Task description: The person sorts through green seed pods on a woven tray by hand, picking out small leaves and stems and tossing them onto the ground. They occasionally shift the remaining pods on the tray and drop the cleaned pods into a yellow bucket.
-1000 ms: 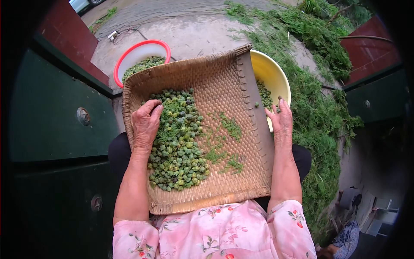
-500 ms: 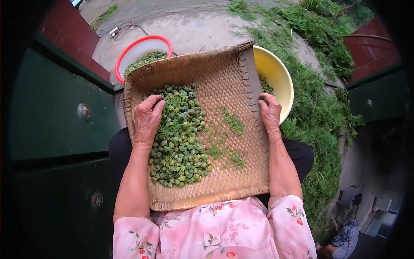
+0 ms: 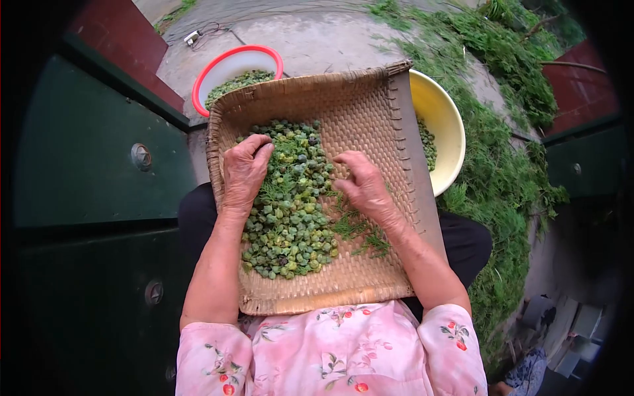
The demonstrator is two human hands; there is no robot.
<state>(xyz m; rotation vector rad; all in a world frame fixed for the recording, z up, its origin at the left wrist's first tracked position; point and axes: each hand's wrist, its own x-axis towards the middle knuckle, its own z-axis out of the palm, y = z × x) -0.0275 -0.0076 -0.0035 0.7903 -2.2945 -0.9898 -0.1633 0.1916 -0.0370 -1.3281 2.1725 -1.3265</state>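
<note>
A woven winnowing basket (image 3: 383,125) lies across my lap. Its left half holds a heap of small green cones (image 3: 290,231), with feathery green sprigs (image 3: 281,185) mixed in. My left hand (image 3: 244,175) is over the upper left of the heap, thumb and forefinger pinched together; whatever is between them is hidden. Just right of the heap, my right hand (image 3: 364,188) hovers above the weave with thumb and forefinger apart and nothing visible between them. Loose leafy bits (image 3: 350,228) lie on the weave below it.
A red-rimmed white basin (image 3: 205,82) of green cones stands beyond the basket. On the right, a yellow basin (image 3: 449,132) holds more cones. Cut green branches (image 3: 489,218) cover the ground there. A dark green door (image 3: 86,152) stands at left; another person's patterned sleeve (image 3: 528,373) shows bottom right.
My right hand has come from the basket's right edge inward to beside the heap, its fingers parting. My left hand stays over the heap. The whole view has shifted slightly.
</note>
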